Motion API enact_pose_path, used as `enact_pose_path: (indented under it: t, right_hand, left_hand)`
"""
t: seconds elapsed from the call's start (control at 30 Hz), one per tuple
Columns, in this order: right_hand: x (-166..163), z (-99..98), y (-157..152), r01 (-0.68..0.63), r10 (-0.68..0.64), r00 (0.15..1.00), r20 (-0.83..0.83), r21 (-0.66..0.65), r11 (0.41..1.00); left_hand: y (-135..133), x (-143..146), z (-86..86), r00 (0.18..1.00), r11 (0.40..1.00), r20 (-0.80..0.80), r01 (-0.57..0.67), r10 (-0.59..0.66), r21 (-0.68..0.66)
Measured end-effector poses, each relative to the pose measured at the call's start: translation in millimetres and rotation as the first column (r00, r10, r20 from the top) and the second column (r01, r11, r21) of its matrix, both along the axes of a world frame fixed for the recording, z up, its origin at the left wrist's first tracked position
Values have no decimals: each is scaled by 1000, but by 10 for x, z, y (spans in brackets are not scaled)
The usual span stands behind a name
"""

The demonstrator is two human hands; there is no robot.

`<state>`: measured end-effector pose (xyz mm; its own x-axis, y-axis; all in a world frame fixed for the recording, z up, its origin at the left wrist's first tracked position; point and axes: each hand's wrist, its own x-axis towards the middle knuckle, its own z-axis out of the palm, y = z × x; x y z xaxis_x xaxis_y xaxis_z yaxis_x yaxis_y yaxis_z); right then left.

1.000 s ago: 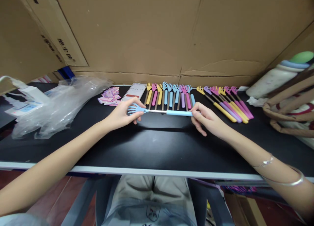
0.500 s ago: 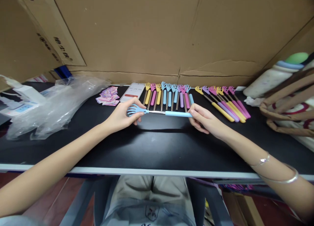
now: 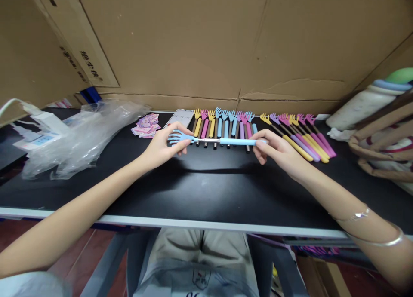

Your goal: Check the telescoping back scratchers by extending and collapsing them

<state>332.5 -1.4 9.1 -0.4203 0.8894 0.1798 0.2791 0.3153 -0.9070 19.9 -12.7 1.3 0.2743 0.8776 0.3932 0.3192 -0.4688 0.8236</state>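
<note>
A light blue back scratcher (image 3: 238, 141) with a metal shaft is held level above the black table, its claw head to the left. My left hand (image 3: 166, 144) pinches it at the claw, thumb and fingers closed around the neck. My right hand (image 3: 271, 146) grips the far end of its blue handle. Behind it lies a row of several back scratchers (image 3: 218, 127) in yellow, pink, blue and purple, partly covered by the held one. To the right, several longer back scratchers (image 3: 301, 146) lie slanted side by side, with yellow, purple and pink handles.
A phone (image 3: 180, 116) showing a timer lies behind my left hand, beside a pile of small printed cards (image 3: 146, 126). Clear plastic bags (image 3: 87, 138) and a white charger (image 3: 53, 121) are at left. A bottle (image 3: 364, 105) and a brown-handled bag (image 3: 380, 146) stand at right.
The right hand has moved slightly right and up with the handle end, and the back scratcher's visible length has grown a little. The left hand still holds the claw end.
</note>
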Motion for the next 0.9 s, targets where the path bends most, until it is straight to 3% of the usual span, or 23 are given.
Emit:
enact_pose_path:
  t: [0.2,0.47,0.9]
  right_hand:
    - [62,-45,42,-63,43,984,171,115,991]
    - [85,-80,39,-101,94,981,171,28,995]
    - [78,-113,41,-137,155,974,163,-113,984]
  left_hand:
    - [49,-48,2,1000,1000,-8,17,-17,-9]
    - [33,-2,-69,999,995,-15,33,-35,-98]
    - [4,14,-115,997,999,-66,-32,30,-29]
